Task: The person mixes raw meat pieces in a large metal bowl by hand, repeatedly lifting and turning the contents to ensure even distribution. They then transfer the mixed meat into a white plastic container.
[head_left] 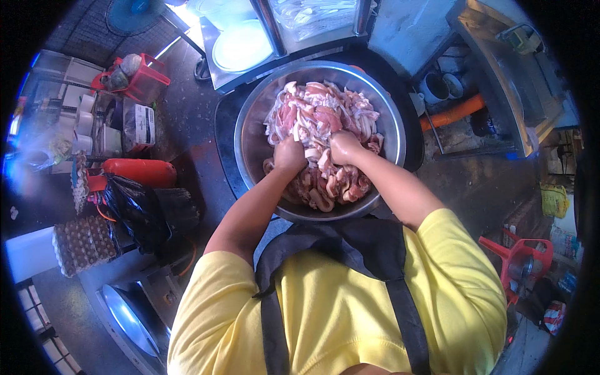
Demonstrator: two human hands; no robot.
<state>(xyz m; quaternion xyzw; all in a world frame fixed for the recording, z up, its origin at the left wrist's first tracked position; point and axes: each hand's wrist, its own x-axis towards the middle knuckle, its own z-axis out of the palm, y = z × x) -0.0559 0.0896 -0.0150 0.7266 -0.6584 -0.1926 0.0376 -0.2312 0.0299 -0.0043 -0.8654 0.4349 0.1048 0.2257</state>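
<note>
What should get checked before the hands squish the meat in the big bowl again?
1. Both hands in the meat: ok. The left hand and right hand are pressed into the sliced raw meat.
2. Meat inside the bowl: ok. None shows over the rim of the metal bowl.
3. Bowl steady: cannot tell. What it rests on is hidden beneath it.
4. Clothes covered: ok. A dark apron lies over the yellow shirt.
5. Sleeves clear of the meat: ok. The short sleeves end well back from the bowl.
6. Hands clean: cannot tell. They are too small to judge.
</note>
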